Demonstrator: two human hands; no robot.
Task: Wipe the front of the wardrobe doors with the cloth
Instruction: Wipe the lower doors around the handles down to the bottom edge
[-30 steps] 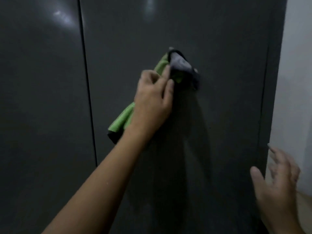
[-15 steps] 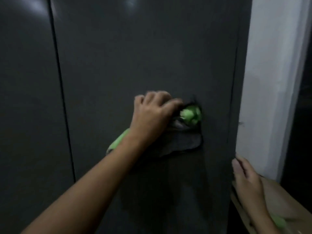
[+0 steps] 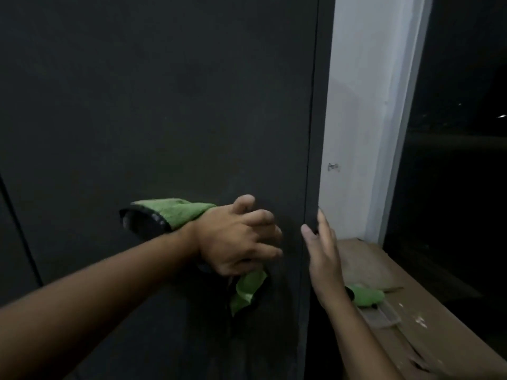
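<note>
mostly the frame is filled by the dark grey wardrobe door [image 3: 164,105], with a sliver of a second door [image 3: 11,270] past a seam at the lower left edge. right of it stands a white wall strip [image 3: 362,105], then a black window [image 3: 466,187] at the far right, with a brown ledge [image 3: 417,311] in the lower right. low and right of centre, the left hand [image 3: 238,239] presses the green cloth [image 3: 178,212] on the door, grip closed over the fabric, which sticks out past the wrist and below the palm. the right hand [image 3: 323,250] has its grip apart, straight fingers at the door's right edge. a small green object [image 3: 367,296] lies on the ledge.
</note>
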